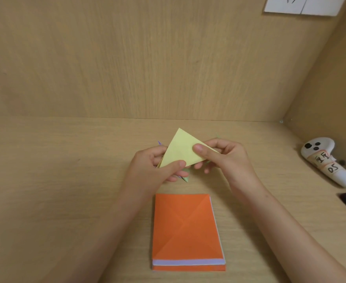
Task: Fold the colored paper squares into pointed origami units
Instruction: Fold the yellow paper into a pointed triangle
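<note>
Paper (pixel 179 150) pinched: L hand (pixel 150 170), R hand (pixel 226 158).

From where I stand, all that shows of the person is two arms, bare from the fingertips to where they pass out of sight. The left hand (pixel 153 170) and right hand (pixel 227 158) are slim, with smooth backs and fairly long fingers. The right thumb (pixel 198 149) carries a short, rounded, plain nail, and the left thumb (pixel 181 163) has one much the same, trimmed close. The right forearm (pixel 280 227) is lean and evenly lit, narrowing at the wrist. The left forearm (pixel 114 221) lies in softer shadow and blurs toward its lower end, so finer detail there is lost.
</note>
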